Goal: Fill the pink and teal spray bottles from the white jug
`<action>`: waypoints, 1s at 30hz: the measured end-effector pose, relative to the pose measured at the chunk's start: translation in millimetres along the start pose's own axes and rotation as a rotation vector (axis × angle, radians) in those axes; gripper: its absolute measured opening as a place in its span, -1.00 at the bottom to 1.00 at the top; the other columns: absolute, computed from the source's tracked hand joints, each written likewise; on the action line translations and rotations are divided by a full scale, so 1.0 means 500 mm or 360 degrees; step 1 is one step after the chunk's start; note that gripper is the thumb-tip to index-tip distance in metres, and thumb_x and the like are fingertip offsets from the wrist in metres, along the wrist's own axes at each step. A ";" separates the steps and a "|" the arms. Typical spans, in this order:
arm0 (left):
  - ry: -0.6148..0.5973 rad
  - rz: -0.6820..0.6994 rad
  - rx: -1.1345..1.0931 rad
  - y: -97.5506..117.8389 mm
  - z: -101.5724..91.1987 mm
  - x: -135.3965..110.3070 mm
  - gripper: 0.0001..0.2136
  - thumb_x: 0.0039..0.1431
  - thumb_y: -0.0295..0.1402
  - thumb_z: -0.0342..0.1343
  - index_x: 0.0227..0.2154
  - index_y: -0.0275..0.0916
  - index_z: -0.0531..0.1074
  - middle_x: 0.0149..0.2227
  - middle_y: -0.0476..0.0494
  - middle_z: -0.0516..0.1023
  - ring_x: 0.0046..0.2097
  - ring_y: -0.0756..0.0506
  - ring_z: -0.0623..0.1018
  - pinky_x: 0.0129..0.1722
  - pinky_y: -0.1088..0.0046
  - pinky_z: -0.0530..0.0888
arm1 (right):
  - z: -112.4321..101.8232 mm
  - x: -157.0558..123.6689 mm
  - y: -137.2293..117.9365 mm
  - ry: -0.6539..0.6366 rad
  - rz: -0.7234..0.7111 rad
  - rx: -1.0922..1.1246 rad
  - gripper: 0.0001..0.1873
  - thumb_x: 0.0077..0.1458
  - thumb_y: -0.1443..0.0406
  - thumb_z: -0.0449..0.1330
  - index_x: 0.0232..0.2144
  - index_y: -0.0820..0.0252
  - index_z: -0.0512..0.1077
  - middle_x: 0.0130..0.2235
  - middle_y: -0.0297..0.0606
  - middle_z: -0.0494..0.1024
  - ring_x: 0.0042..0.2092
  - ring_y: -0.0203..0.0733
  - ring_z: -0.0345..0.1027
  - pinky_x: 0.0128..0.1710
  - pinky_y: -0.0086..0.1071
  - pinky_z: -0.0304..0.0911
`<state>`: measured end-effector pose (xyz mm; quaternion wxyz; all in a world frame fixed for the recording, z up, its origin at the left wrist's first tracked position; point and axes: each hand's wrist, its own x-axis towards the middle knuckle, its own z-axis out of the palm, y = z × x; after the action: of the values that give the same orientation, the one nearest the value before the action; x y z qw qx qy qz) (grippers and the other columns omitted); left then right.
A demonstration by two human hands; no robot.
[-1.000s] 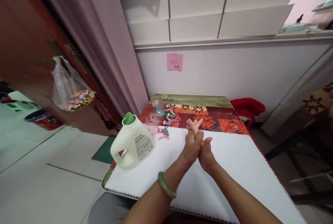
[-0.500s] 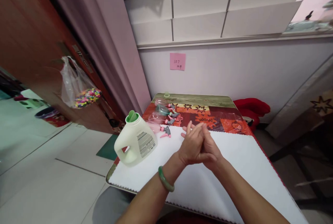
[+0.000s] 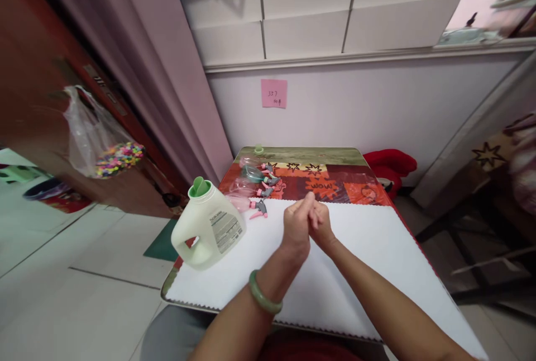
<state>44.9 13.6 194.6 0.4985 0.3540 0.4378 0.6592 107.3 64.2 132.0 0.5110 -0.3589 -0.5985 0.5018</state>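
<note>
Fingers (image 3: 315, 217) of both hands are curled inward and locked against one another; exactly how they interlace is hard to tell. The left hand (image 3: 295, 228), with a green bangle (image 3: 260, 298) on its forearm near the wrist, presses against the right hand (image 3: 322, 230), and both are raised over the white sheet (image 3: 364, 271) to the right of the jug (image 3: 208, 221). Each hand touches the other, and the jug stands well apart from them.

Upright near the left edge of the tabletop (image 3: 301, 153), the jug is pale, with a printed label (image 3: 228, 231) on its side and a green cup (image 3: 200, 186) set in its mouth. Just beyond the jug and to its right, four spray bottles (image 3: 238, 202) lie on their sides in a row, pink or green, their trigger heads pointing away from it. The nearest one is close beside the jug; whether they touch is unclear. A small green cap (image 3: 259, 150) sits farther beyond the jug, at the far edge. Left of the jug, a clear bag (image 3: 119, 158) of colourful bits hangs from the door (image 3: 37, 48). Higher up beyond the jug, a pink note (image 3: 274, 93) is on the wall.
</note>
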 end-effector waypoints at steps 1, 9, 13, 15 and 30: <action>-0.0040 -0.0088 -0.0086 0.002 -0.012 0.006 -0.53 0.13 -0.02 0.22 -0.75 -0.15 0.30 -0.68 -0.02 0.33 -0.43 -0.10 0.49 -0.09 0.23 0.42 | -0.010 0.004 -0.002 0.0032 -0.0021 -0.0046 -0.69 -0.07 0.12 0.35 -0.64 0.09 0.35 -0.64 -0.45 0.28 -0.50 -0.27 0.19 -0.41 -0.35 0.26; -0.0197 -0.0323 -0.0729 0.029 -0.072 0.016 -0.31 0.22 0.15 0.04 0.30 -0.10 0.18 0.05 -0.34 0.58 0.06 -0.24 0.59 0.10 0.12 0.41 | -0.040 0.009 -0.039 -0.0329 0.0524 0.0838 -0.26 0.11 -0.15 0.23 0.24 -0.02 0.30 0.15 -0.09 0.53 0.06 -0.04 0.51 0.06 -0.09 0.36; -0.0422 -0.0429 -0.0805 0.040 -0.067 0.010 -0.06 0.08 0.40 -0.21 0.40 -0.10 0.08 0.26 -0.40 0.41 0.31 -0.36 0.37 0.25 -0.03 0.27 | -0.003 -0.002 -0.053 -0.0466 0.0626 0.1008 -0.44 0.08 -0.04 0.33 0.03 0.14 0.52 -0.01 -0.10 0.64 0.08 0.00 0.51 0.18 -0.13 0.29; -0.0433 -0.0416 -0.0764 0.043 -0.066 0.008 0.02 0.01 0.46 -0.27 0.41 -0.09 0.08 0.31 -0.38 0.36 0.36 -0.37 0.30 0.29 -0.05 0.21 | 0.012 -0.004 -0.056 -0.0274 0.0661 0.1003 -0.55 0.03 0.03 0.40 -0.11 0.16 0.57 -0.15 -0.17 0.68 -0.01 -0.04 0.56 0.12 -0.18 0.33; -0.0458 -0.0210 -0.0762 0.059 -0.050 0.011 0.01 -0.02 0.48 -0.23 0.43 0.03 -0.06 0.35 -0.35 0.28 0.37 -0.39 0.27 0.27 -0.11 0.21 | 0.012 0.023 -0.067 -0.0182 0.0663 0.1420 -0.35 0.06 -0.30 0.14 -0.15 0.06 0.54 -0.08 -0.16 0.66 0.22 -0.03 0.40 0.16 -0.14 0.40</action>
<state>10.6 9.9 213.2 0.6667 0.2869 0.2165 0.6529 101.6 65.4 167.4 0.4700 -0.1891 -0.2681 0.8194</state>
